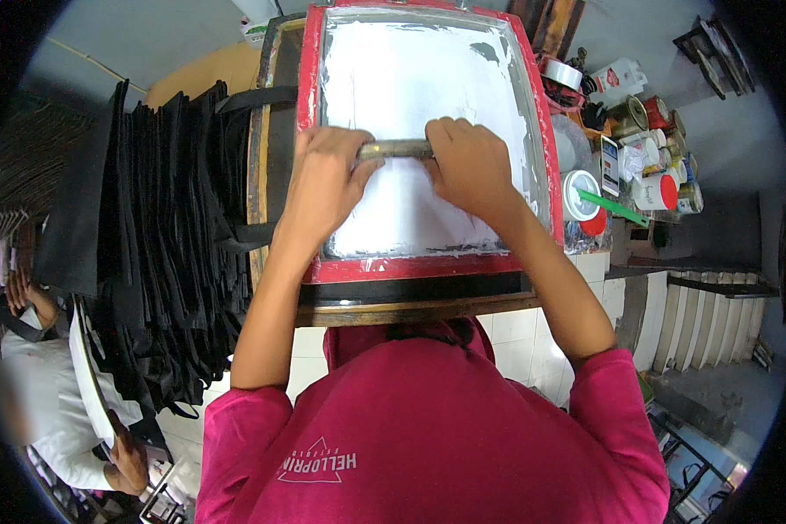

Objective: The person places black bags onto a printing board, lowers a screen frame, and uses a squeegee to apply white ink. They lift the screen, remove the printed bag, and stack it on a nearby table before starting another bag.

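A screen-printing squeegee (pixel 397 149) with a worn, rounded grip lies crosswise over the frame, and both my hands are closed on it. My left hand (pixel 327 179) wraps its left end, while my right hand (pixel 473 166) grips the right end with fingers curled over the top. Below them is a red-edged printing screen (pixel 367 269), its mesh (pixel 393 70) coated with white ink that has smeared, greyish borders. The squeegee's blade is hidden beneath my hands and the grip. Under the screen, a dark board with a wooden edge (pixel 410 310) shows along the near side.
Many black fabric bags (pixel 170 201) hang stacked at the left. On the right, a side table holds paint cans (pixel 627 118), a white tub (pixel 580 194), a green stick (pixel 616 208) and a phone (pixel 610 164). Another person (pixel 70 410) in white works at the lower left.
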Demonstrator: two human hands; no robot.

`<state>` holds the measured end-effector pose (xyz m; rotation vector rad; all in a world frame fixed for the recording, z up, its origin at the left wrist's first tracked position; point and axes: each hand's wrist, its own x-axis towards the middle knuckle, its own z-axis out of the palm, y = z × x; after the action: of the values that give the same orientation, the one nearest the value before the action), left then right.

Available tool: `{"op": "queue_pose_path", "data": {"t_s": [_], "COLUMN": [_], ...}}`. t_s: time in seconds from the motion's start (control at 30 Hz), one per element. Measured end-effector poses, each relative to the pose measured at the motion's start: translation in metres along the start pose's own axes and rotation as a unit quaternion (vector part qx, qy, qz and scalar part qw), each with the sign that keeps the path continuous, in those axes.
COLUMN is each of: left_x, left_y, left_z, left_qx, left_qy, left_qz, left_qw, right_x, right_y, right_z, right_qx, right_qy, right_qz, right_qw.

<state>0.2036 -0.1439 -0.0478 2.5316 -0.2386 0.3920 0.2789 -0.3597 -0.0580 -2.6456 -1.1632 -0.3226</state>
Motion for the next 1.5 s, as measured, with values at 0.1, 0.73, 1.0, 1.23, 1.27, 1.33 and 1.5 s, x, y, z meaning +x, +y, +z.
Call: {"op": "queue_pose_path", "data": {"t_s": [0.1, 0.73, 1.0, 1.23, 1.27, 1.33, 1.5], "left_x": [-0.027, -0.161, -0.083, -0.079, -0.092, -0.086, -0.068], "left_y": [0.016, -0.004, 0.045, -0.009, -0.02, -0.007, -0.02], "left_z": [-0.003, 0.02, -0.067, -0.036, -0.024, -0.025, -0.02], "left_qx": [-0.013, 0.133, 0.008, 0.146, 0.173, 0.201, 0.119], "left_qy": [0.009, 0.061, 0.31, 0.003, -0.034, -0.08, -0.184], "left_qz": [0.002, 0.038, 0.084, -0.238, -0.274, -0.322, -0.377], "left_qw": [1.0, 0.989, 0.947, 0.96, 0.945, 0.922, 0.9], "right_x": [-0.026, -0.111, -0.048, 0.062, 0.076, 0.096, 0.14], "right_y": [-0.016, -0.065, -0.047, -0.027, -0.035, -0.031, 0.017], "right_z": [-0.002, -0.017, -0.132, -0.239, -0.254, -0.273, -0.293], "right_qx": [0.008, 0.029, 0.009, -0.064, -0.017, -0.001, -0.057], "right_qy": [0.013, 0.046, 0.268, 0.249, 0.22, 0.231, 0.291], "right_qz": [-0.008, -0.003, -0.06, 0.026, 0.054, 0.05, -0.024], "right_qw": [1.0, 0.999, 0.962, 0.966, 0.974, 0.972, 0.955]}}
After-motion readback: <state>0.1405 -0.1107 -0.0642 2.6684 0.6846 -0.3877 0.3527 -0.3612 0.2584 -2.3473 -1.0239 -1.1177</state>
